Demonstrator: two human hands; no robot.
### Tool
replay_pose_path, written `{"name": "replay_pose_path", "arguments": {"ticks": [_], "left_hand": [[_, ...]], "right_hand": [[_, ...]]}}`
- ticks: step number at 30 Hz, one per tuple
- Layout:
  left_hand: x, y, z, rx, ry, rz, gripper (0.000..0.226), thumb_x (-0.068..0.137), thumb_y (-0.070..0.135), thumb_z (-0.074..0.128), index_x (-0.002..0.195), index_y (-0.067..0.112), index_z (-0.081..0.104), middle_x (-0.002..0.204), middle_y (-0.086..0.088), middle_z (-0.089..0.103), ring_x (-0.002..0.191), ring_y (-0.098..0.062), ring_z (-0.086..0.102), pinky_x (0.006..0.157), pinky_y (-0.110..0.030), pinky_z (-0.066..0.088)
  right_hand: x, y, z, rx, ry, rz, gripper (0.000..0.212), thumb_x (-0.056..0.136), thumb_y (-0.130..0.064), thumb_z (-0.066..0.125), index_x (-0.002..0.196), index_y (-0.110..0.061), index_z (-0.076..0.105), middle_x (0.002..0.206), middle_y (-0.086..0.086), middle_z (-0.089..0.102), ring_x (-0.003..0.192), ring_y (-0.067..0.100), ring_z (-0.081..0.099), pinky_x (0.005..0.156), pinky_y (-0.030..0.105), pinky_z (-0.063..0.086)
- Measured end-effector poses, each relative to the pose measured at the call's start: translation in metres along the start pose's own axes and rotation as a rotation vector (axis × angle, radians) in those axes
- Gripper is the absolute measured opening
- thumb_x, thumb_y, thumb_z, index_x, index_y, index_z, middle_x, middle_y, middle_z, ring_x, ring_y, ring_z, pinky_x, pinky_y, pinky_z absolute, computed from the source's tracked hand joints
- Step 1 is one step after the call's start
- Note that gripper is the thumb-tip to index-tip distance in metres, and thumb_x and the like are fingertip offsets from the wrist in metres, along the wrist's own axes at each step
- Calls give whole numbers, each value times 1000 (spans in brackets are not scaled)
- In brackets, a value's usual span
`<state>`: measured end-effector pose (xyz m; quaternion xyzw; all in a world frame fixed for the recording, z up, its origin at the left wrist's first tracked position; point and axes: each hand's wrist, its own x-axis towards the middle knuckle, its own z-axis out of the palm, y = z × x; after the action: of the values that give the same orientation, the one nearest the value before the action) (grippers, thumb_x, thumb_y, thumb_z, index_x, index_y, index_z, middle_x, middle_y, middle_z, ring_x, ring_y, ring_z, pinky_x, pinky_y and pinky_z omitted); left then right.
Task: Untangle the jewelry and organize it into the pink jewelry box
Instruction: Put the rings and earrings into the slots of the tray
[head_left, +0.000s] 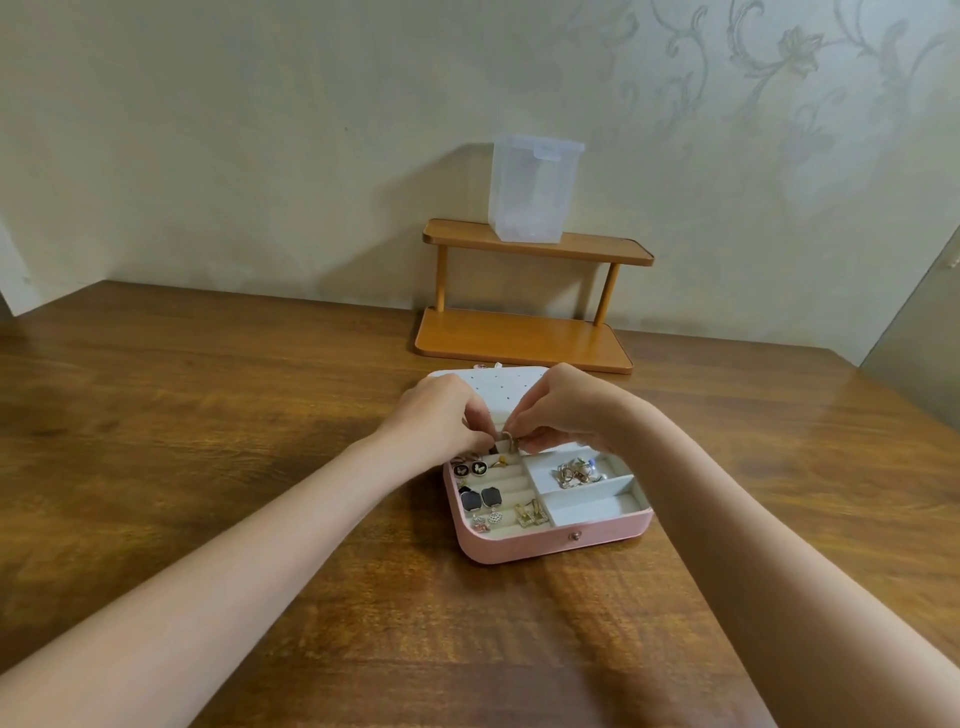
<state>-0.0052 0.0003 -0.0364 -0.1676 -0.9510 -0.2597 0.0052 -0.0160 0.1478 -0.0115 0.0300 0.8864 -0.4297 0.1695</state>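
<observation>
Over the open pink jewelry box (545, 543) of earrings (480, 500), both hands' fingers (519, 418) pinch a gold piece (510, 441).

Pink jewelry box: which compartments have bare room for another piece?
In the pink jewelry box, the front right compartment is bare. The tangled pile crowds the one behind it; earrings fill the left rows.

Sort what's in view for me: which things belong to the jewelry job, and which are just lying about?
Job: pink jewelry box; small gold piece pinched between left hand and right hand; tangled pile; black earrings.
Lying about: wooden shelf; clear plastic container.
</observation>
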Motion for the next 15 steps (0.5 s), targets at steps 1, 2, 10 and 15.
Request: {"name": "replay_pose_path", "arguments": {"ticks": [1,2,10,15], "left_hand": [[0,0,0,-2,-2,-5,9,85,22,68,91,21,75,82,11,55,83,-6,50,68,-21,37],[1,0,0,-3,-3,-10,9,85,22,68,91,21,74,83,10,55,83,-7,50,68,-21,37],[0,1,0,-6,-19,-48,9,85,22,68,92,22,73,88,9,53,87,-11,51,68,-23,38],[0,2,-1,-9,-22,-56,14,87,21,66,99,20,72,87,8,52,86,-11,50,70,-22,39]], "right_hand": [[1,-1,1,-15,12,5,10,81,4,67,91,5,69,79,13,68,64,16,65,68,23,58],[1,-2,2,-29,23,8,13,81,4,67,94,7,69,80,14,68,63,17,65,70,25,58],[5,0,17,-224,214,-60,13,83,2,62,92,5,71,85,16,72,73,23,71,79,38,58],[6,0,28,-369,286,-140,21,86,0,56,104,3,65,103,18,67,94,31,66,85,39,55]]}}
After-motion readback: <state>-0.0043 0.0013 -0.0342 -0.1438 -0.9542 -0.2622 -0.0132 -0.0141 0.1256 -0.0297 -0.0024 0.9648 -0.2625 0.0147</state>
